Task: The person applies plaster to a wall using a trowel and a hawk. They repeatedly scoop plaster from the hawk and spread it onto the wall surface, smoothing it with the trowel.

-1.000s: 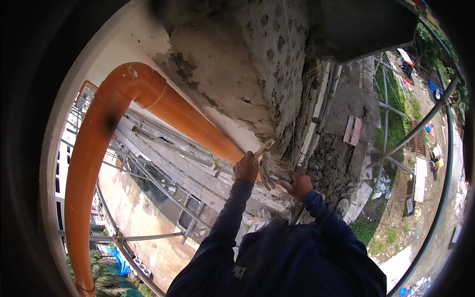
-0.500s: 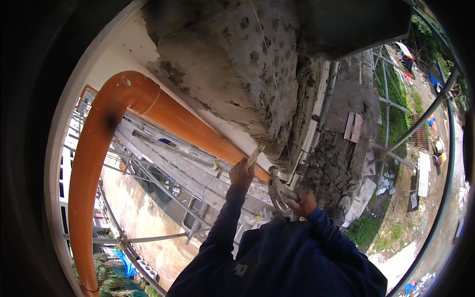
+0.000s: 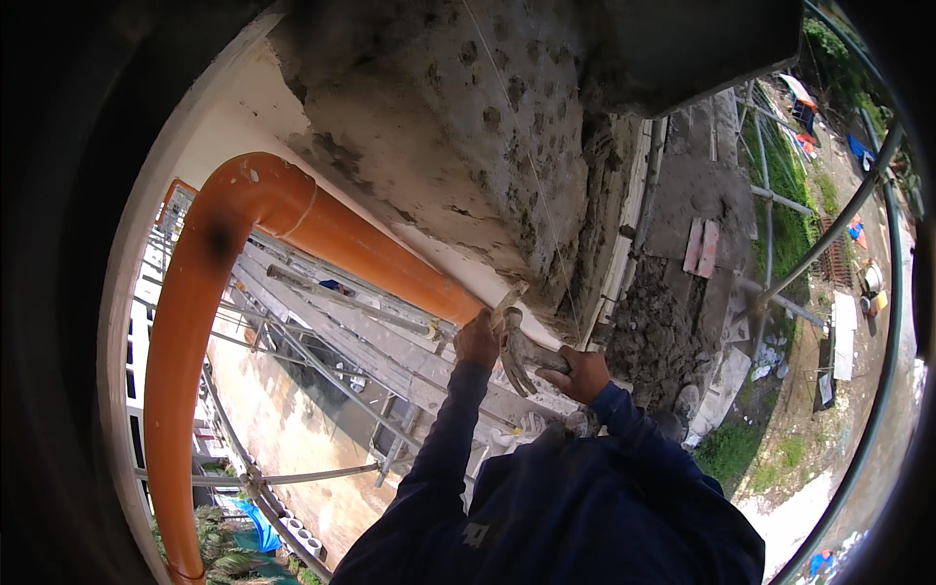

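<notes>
My left hand is closed around a short, pale wooden piece whose upper end leans at the wall's lower edge beside the orange pipe. In my right hand is a claw hammer, coated in dried mortar, its curved claw pointing down. The hammer's head is right beside my left hand and the wooden piece; whether it touches them I cannot tell. Above both hands is the rough, partly plastered wall, with a thin string running down across it.
Loose wet mortar lies to the right on the ledge, near a pinkish board. Scaffold poles cross at the right, and more scaffold planks lie below at the left. The ground is far below on both sides.
My right hand has brought the hammer left and up, from a little apart to close beside the wooden piece. My left hand keeps its hold. The view has shifted slightly.
</notes>
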The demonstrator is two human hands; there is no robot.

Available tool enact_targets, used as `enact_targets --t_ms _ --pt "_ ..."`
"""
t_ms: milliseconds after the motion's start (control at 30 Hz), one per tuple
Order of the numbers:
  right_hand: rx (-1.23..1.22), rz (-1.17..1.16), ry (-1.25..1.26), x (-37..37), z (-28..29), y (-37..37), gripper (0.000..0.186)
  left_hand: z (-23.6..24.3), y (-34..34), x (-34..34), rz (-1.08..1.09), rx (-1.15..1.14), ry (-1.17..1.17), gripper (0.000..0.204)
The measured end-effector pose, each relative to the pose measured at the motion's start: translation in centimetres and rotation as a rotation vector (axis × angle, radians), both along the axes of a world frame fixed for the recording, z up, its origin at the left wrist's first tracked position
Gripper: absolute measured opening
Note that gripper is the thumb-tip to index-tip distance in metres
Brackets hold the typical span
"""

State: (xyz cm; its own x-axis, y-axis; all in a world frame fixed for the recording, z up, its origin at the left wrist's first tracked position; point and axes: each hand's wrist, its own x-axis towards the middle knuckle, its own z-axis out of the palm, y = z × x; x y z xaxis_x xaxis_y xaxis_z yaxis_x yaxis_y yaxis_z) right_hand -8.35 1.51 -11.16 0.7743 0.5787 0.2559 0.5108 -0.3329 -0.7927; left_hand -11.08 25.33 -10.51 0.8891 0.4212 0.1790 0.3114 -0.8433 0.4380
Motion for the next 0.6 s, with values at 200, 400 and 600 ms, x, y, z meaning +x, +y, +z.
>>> enact_targets --t_ms 200,400,600 --pt "0.217 -0.023 0.214 -3.5 -1.3 -5.9 0.046 5.5 -5.6 -4.2 -0.123 -0.211 -0.022 0.03" --pt "0.521 -0.158 0.456 -4.2 -3.3 -7.8 0.028 7.2 -9.4 -2.9 -0.277 -0.207 -0.183 0.02" --pt "0.695 -0.182 0.789 -4.1 -2.3 -7.4 0.022 6.9 -8.7 -0.9 -0.235 -0.133 -0.155 0.026"
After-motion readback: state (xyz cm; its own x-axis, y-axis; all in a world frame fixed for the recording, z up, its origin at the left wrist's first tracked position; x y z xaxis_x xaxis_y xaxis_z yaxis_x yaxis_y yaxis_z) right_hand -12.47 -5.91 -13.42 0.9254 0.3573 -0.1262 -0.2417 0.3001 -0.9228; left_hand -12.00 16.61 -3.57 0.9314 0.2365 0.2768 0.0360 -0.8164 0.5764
